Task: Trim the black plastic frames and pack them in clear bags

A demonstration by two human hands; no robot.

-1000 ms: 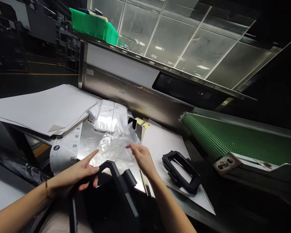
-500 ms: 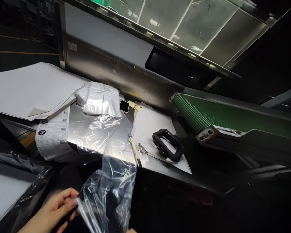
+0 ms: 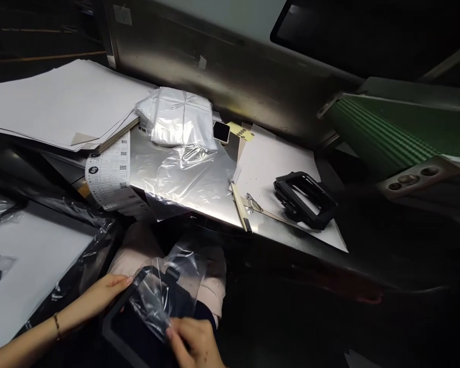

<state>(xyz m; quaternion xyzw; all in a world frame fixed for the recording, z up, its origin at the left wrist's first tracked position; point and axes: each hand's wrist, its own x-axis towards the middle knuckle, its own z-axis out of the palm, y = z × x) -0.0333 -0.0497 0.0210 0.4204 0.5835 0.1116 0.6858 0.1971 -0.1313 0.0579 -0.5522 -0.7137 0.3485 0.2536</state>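
Over my lap, a black plastic frame (image 3: 113, 329) is held at a tilt, with a clear plastic bag (image 3: 155, 306) over its upper part. My left hand (image 3: 113, 287) is closed on the frame's left edge, thumb on top; whether it also grips the bag's edge I cannot tell. My right hand (image 3: 195, 341) pinches the bag's lower end between thumb and fingers. How far the bag covers the frame is hard to see in the dark. Another black frame (image 3: 305, 200) lies on white sheets on the metal table.
A stack of clear bags (image 3: 182, 117) lies on the metal table (image 3: 214, 179) beside large white sheets (image 3: 61, 107). A printed label strip (image 3: 109, 174) hangs off the edge. Near a cutter knife (image 3: 239, 207) lies a smartwatch (image 3: 221, 132). At right is a green conveyor (image 3: 398, 128); at left, a plastic-lined box (image 3: 57, 291).
The view has tilted down. My right hand has come into view, pinching the bag. The bag has come off the table edge and now lies over the black frame in my lap.
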